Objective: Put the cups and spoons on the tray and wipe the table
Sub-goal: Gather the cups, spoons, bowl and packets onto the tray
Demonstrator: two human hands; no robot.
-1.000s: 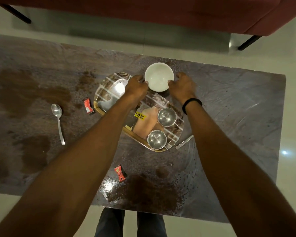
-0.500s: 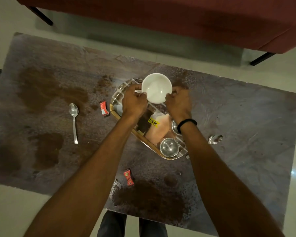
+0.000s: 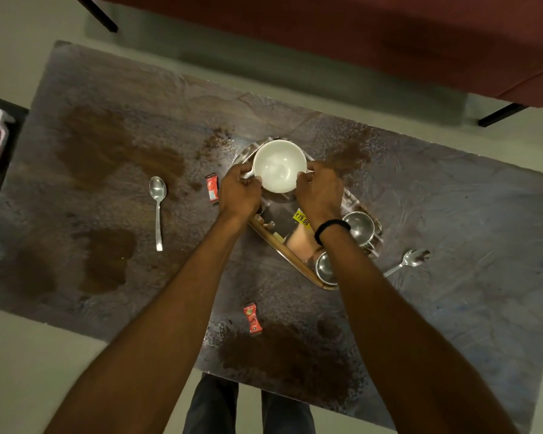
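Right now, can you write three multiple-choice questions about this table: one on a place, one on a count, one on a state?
1. Where is the white bowl?
A. over the tray's far end
B. on the floor
C. beside the left spoon

2. How many red sachets lie on the table?
A. none
B. two
C. five

3. How is the bowl held?
A. by both hands
B. by one hand
C. by nobody

Answers:
1 A: the tray lies beneath it.
2 B: the second sachet is nearer.
3 A: left hand and right hand clasp its sides.
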